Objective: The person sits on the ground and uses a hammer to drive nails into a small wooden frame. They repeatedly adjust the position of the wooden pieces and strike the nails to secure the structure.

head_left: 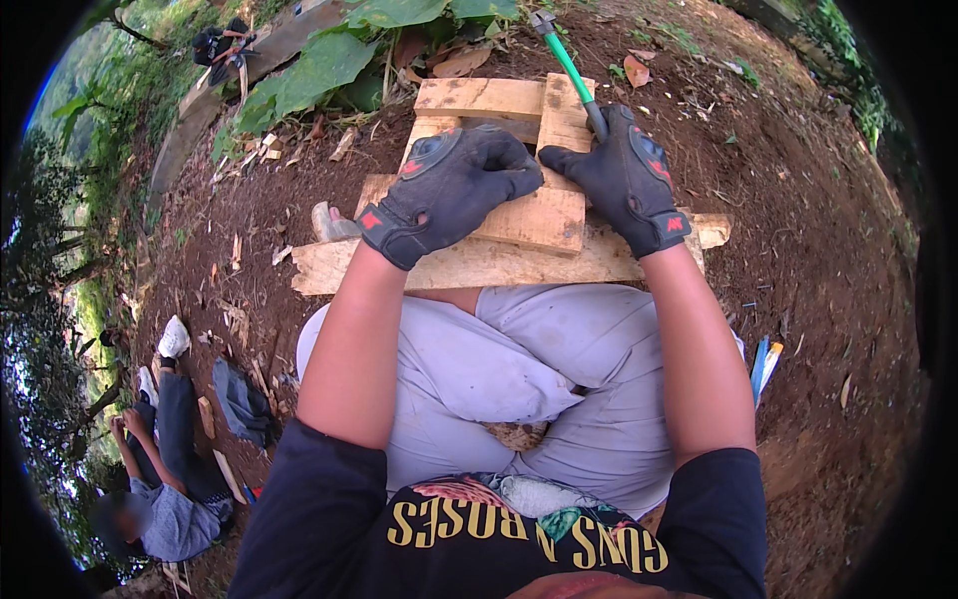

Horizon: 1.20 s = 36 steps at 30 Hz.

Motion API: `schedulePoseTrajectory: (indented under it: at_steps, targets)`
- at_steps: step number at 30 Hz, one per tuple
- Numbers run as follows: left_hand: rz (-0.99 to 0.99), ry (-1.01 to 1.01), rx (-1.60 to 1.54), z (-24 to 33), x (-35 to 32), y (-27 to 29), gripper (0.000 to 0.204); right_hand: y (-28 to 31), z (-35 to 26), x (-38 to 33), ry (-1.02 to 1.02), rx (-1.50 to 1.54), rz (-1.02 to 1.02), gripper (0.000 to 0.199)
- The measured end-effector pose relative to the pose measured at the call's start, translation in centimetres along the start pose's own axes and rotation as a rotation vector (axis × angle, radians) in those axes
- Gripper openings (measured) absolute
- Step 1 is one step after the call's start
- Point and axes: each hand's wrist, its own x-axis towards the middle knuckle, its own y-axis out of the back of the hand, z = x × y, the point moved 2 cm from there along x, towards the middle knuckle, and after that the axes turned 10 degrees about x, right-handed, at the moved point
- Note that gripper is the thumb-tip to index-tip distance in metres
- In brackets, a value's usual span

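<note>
A hammer (567, 62) with a green shaft and a dark grip slants up and away from my right hand (621, 178). That hand wears a black glove and is closed around the grip, its thumb side against the wood. My left hand (454, 190), gloved alike, rests on the wooden frame (479, 98) with thumb and fingers pinched together. Whatever lies in that pinch is too small or hidden to make out. Under both hands, the frame of pale boards includes a short block (544, 222). It sits on a long rough plank (469, 268) across my shins.
Brown soil with wood chips surrounds me, and broad green leaves (329, 75) grow beyond the frame. At the left another person (180, 509) sits on the ground near a dark cloth (241, 401). Blue and yellow tools (766, 364) lie right of my knee.
</note>
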Motion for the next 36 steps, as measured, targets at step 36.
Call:
schedulePoseTrajectory:
  at_steps: [36]
  targets:
    - [0.079, -0.146, 0.181, 0.6, -0.1, -0.2, 0.032, 12.5, -5.7, -15.4, -0.057, -0.038, -0.289, 0.033]
